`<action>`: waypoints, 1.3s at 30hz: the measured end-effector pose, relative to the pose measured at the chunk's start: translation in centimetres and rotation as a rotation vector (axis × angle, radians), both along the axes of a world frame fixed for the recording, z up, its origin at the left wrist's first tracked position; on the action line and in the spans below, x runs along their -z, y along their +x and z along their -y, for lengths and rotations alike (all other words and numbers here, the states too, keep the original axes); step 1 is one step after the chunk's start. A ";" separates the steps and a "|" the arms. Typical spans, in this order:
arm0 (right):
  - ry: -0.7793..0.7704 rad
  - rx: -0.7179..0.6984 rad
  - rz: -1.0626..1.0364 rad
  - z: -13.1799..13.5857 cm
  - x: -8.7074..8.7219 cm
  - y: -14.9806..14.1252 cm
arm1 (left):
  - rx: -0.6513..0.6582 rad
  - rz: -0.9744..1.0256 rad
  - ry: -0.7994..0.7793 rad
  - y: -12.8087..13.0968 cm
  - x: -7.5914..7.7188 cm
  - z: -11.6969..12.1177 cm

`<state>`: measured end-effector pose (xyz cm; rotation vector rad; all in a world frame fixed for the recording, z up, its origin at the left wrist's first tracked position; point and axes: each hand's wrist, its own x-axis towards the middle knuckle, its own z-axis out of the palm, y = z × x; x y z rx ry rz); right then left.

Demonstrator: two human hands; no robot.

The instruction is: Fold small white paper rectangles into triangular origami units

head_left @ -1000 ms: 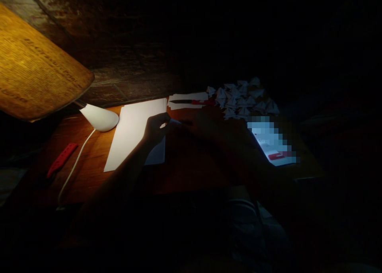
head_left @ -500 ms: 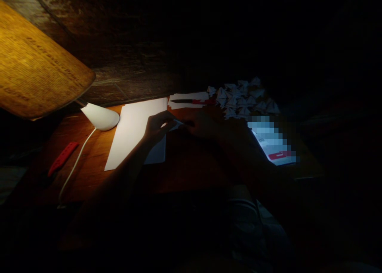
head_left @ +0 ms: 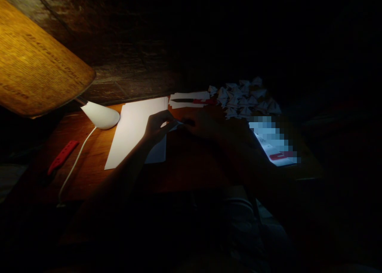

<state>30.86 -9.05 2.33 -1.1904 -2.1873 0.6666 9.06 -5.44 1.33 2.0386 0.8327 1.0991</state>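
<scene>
A small folded piece of paper is pinched between my two hands above the table's middle. My left hand is closed on its left end, over the right edge of a stack of white paper sheets. On the other end, my right hand is closed too, in deep shadow, so its fingers show only in part. Beyond the hands, a knife with a dark blade and red handle lies across smaller paper pieces. Several folded paper shapes are heaped at the back right.
A lamp with a brown printed shade and white base stands at the left, its white cord running forward. Near it lies a red strip-shaped object. A lit phone rests on the wooden table at the right.
The folded paper has turned between my fingers and shows more of its face than one second ago. Both hands stay in nearly the same place; the view has shifted slightly.
</scene>
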 end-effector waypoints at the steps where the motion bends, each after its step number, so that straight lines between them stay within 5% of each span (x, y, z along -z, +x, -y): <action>1: -0.006 -0.001 -0.001 0.0 0.0 0.0 | 0.007 0.004 0.002 -0.1 0.0 -0.1; 12: 0.034 -0.057 -0.039 -0.4 0.0 0.1 | 0.003 -0.002 -0.039 0.1 -0.6 0.4; 27: -0.015 0.049 -0.196 -0.7 0.5 0.1 | 0.008 0.040 -0.124 0.7 -0.4 0.9; 39: -0.025 0.085 -0.240 -0.3 0.4 0.1 | -0.011 -0.132 -0.062 0.3 -0.3 0.7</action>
